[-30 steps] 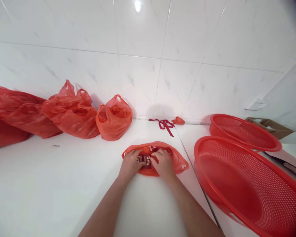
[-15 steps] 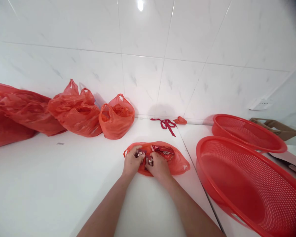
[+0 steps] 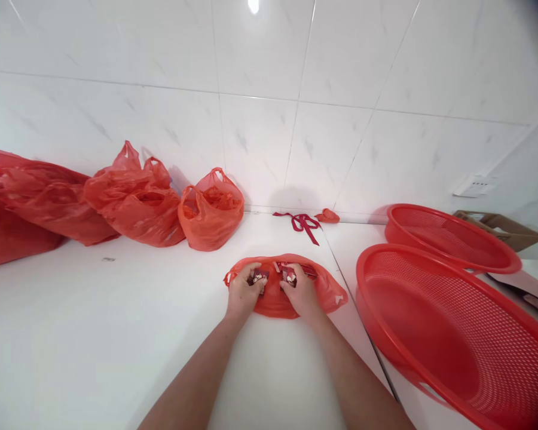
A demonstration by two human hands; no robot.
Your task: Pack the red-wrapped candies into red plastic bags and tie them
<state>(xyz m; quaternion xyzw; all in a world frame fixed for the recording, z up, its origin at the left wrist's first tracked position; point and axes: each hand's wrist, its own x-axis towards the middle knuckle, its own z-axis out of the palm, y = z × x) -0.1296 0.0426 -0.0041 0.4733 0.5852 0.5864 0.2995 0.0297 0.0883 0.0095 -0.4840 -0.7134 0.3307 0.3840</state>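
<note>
- packets (image 3: 260, 276), small and dark red, held over the red plastic bag (image 3: 274, 303) on the white table (image 3: 116, 334)
- left hand (image 3: 242, 291): half curled, closed around one packet by thumb and fingers
- right hand (image 3: 303, 292): curled too, pinching another packet (image 3: 289, 276), apart from the left
- between both hands: bare bag plastic

From my end I see a thin, translucent red plastic bag (image 3: 273, 307) lying spread out and crinkled. I have a small dark maroon packet (image 3: 260, 275) with pale print over its left half, a similar second packet (image 3: 289, 276) right of its middle, and a glossy red wrapper (image 3: 311, 270) near its far edge.
</note>
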